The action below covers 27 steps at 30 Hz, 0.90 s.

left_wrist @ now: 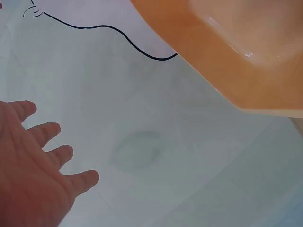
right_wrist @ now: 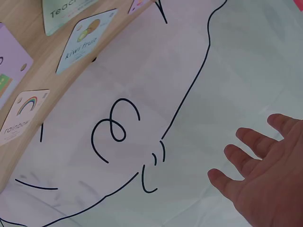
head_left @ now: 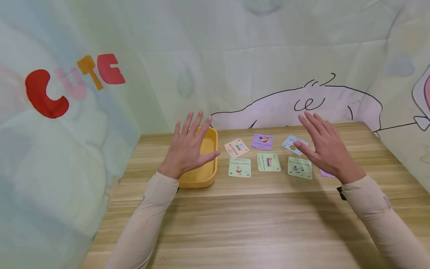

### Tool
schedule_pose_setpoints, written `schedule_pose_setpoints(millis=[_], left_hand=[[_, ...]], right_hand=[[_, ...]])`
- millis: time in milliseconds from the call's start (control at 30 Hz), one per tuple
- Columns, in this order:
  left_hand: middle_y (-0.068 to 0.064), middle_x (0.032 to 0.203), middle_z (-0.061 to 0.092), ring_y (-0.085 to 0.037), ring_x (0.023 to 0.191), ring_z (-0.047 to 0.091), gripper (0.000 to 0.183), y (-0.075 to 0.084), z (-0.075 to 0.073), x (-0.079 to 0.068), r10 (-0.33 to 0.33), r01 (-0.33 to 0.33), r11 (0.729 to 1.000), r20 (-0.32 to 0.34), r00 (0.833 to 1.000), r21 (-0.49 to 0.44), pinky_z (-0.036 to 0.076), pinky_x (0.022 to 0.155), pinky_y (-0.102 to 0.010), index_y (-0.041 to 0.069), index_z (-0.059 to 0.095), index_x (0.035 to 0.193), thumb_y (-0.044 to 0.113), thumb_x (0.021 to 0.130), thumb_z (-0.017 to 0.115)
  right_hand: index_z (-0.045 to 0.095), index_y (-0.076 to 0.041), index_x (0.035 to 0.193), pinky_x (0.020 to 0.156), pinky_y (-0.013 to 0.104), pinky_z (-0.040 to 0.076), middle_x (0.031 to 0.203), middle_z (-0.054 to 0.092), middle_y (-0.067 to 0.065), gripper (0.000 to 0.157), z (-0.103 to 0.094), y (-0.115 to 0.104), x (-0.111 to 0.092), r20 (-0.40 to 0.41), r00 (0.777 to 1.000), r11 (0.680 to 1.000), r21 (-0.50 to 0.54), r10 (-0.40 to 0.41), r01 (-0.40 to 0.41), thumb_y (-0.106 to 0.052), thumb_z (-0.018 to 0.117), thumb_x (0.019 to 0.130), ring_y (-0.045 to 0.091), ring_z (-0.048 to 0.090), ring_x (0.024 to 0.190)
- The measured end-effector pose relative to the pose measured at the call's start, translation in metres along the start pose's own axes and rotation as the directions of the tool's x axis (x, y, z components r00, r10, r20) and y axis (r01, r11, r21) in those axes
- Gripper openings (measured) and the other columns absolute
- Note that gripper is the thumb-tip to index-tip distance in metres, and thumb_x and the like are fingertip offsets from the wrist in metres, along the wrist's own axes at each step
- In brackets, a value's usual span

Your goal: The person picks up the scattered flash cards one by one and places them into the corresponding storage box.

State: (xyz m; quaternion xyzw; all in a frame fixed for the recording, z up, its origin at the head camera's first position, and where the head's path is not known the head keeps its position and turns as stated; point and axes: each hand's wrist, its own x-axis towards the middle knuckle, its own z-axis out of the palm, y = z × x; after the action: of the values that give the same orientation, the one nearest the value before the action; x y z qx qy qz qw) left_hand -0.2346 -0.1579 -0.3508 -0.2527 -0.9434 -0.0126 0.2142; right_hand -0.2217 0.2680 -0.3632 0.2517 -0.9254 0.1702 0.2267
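Fingers spread, my left hand [head_left: 184, 151] is raised in front of a yellow tray [head_left: 198, 183] and overlaps its left part; it holds nothing. My right hand [head_left: 327, 149] is likewise raised with straight fingers, holding nothing, at the right end of the picture cards. Its thumb overlaps the blue kiwi fruit card [head_left: 292, 145]. Close by are the green Teacher's Day card [head_left: 300, 169] and a purple card [head_left: 326, 173] mostly hidden by the hand. In the right wrist view a rainbow card [right_wrist: 23, 116] also lies on the table, beyond the fingers.
Left of these, a sunshine card [head_left: 236, 148], a purple rooster card [head_left: 262, 142] and two green cards [head_left: 240, 168] lie flat on the wooden table [head_left: 235, 224]. Printed cloth [head_left: 188, 56] hangs behind the table's back edge and on its left.
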Motion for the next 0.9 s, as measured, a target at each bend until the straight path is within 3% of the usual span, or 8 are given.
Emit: schedule_pose_setpoints(millis=[267, 567, 900], left_hand=[[-0.013, 0.168, 0.019, -0.04, 0.153, 0.019, 0.099, -0.002, 0.001, -0.006, -0.009, 0.01, 1.0, 0.03, 1.0, -0.024, 0.027, 0.115, -0.069, 0.017, 0.023, 0.163, 0.073, 0.087, 0.053], [-0.019, 0.165, 0.026, -0.044, 0.149, 0.026, 0.097, -0.017, 0.012, -0.03, -0.026, 0.028, 0.999, 0.044, 0.999, -0.044, 0.029, 0.118, -0.059, 0.007, 0.03, 0.159, 0.066, 0.088, 0.059], [-0.022, 0.161, 0.031, -0.041, 0.147, 0.033, 0.094, -0.032, 0.019, -0.044, -0.102, 0.111, 0.99, 0.102, 0.99, -0.091, 0.031, 0.119, -0.053, 0.005, 0.028, 0.159, 0.061, 0.091, 0.06]], right_hand=[[0.024, -0.019, 0.163, 0.122, 0.06, 0.018, 0.166, 0.026, 0.014, 0.079, 0.002, 0.008, -0.007, 0.031, 1.0, 1.0, -0.026, -0.001, 0.002, -0.05, 0.058, 0.099, 0.041, 0.022, 0.152], [0.022, -0.02, 0.163, 0.118, 0.064, 0.021, 0.166, 0.026, 0.015, 0.077, 0.004, 0.017, -0.018, 0.07, 0.997, 0.999, -0.028, 0.037, -0.035, -0.044, 0.059, 0.1, 0.042, 0.024, 0.15], [0.025, -0.017, 0.162, 0.12, 0.062, 0.02, 0.165, 0.027, 0.016, 0.073, 0.003, 0.021, -0.02, 0.082, 0.996, 0.999, -0.01, 0.046, -0.045, -0.043, 0.056, 0.102, 0.043, 0.025, 0.149]])
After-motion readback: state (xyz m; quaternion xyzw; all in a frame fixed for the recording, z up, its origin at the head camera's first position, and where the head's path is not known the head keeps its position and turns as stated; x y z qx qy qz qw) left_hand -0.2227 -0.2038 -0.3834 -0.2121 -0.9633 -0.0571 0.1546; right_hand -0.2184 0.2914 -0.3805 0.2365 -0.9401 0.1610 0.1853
